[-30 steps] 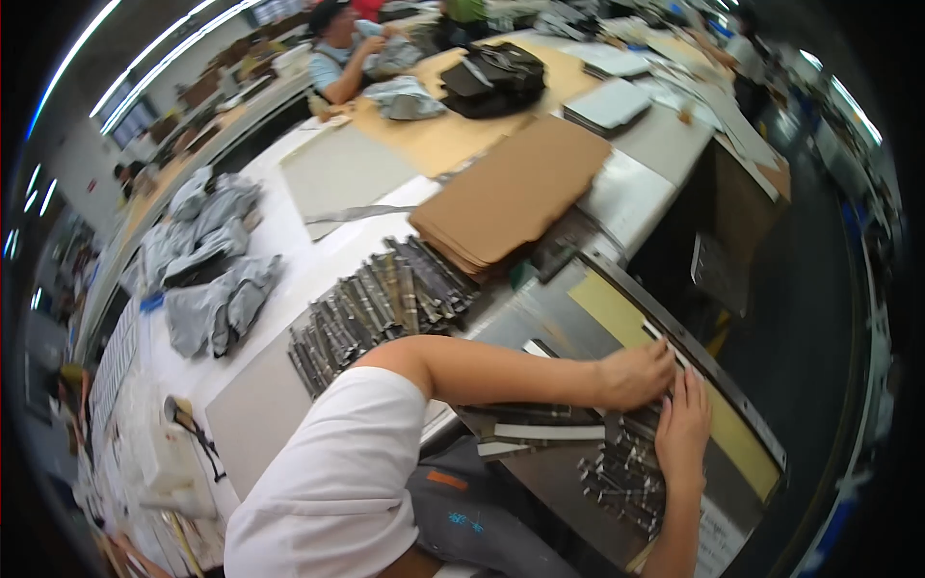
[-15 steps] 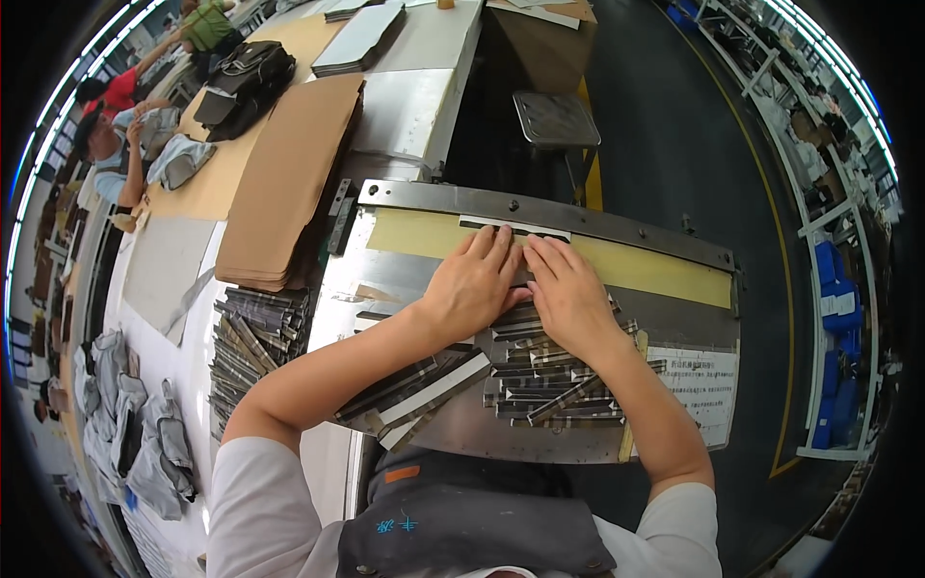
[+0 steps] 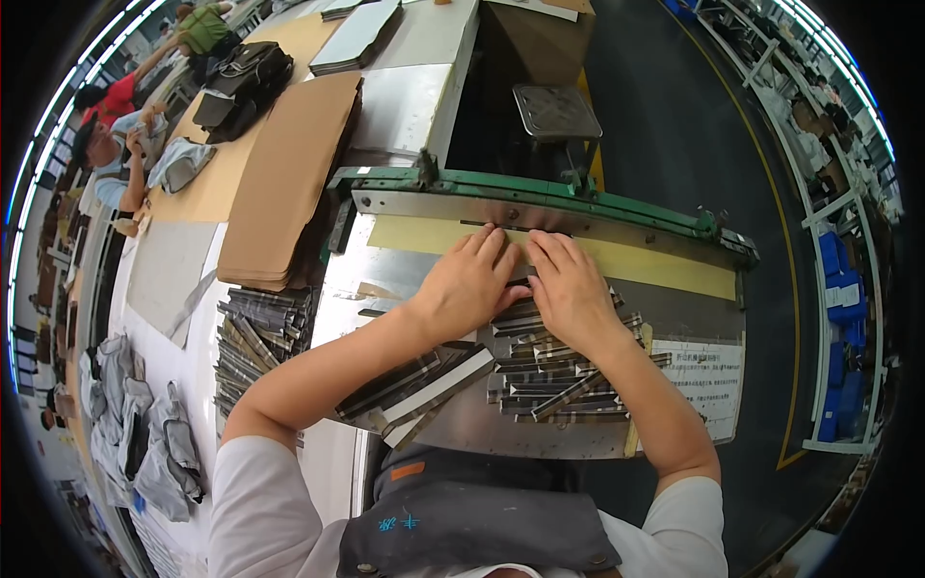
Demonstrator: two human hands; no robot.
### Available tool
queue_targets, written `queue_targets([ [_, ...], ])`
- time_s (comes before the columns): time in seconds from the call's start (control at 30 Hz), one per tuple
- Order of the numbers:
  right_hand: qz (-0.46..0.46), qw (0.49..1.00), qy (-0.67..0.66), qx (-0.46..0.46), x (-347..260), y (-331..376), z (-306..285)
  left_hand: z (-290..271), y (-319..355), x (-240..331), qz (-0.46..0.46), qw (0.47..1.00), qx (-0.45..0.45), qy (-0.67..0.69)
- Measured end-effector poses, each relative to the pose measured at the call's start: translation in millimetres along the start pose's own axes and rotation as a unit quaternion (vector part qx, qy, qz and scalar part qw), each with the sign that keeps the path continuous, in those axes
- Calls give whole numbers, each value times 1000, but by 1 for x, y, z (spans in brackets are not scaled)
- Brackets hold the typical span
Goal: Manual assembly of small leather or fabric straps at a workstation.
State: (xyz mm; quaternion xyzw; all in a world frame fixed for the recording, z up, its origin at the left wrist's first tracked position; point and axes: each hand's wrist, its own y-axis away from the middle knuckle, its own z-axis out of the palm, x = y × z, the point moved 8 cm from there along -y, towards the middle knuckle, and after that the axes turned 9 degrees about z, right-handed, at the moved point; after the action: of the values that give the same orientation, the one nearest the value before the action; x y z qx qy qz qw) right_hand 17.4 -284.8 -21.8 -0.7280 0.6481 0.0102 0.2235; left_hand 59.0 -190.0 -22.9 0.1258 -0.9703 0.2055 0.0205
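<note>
Now a green bar (image 3: 636, 208) is showing beyond the fingertips of both hands, behind the steel rail (image 3: 434, 205); half a second ago only the rail was showing. The strip (image 3: 472, 223) is lying just under and beside those fingertips, at the far edge of the yellow band (image 3: 665, 270). Its white face is no longer showing, only a thin dark line, which suggests to me that its far edge is being covered or turned up while the hands are steadying it.

The left hand (image 3: 469, 276) is resting palm down, fingers straight and thumb reaching towards the other thumb, pressing rather than gripping. The right hand (image 3: 568, 294) is mirroring it, fingers extended and close together; what is lying beneath either palm, I cannot tell. Dark strips (image 3: 544, 366) are lying heaped nearer the body than the right hand, and a white-faced strip (image 3: 438, 385) is lying slantwise below the left.
</note>
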Motion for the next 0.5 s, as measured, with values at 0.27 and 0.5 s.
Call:
queue_targets([
  [0.27,-13,999,-37,17,7,-4,-17,-51,46,-19,-40,990,-14,137],
  [0.5,-86,989,-113,-41,-33,7,-21,-61,89,-24,-62,987,-84,119],
])
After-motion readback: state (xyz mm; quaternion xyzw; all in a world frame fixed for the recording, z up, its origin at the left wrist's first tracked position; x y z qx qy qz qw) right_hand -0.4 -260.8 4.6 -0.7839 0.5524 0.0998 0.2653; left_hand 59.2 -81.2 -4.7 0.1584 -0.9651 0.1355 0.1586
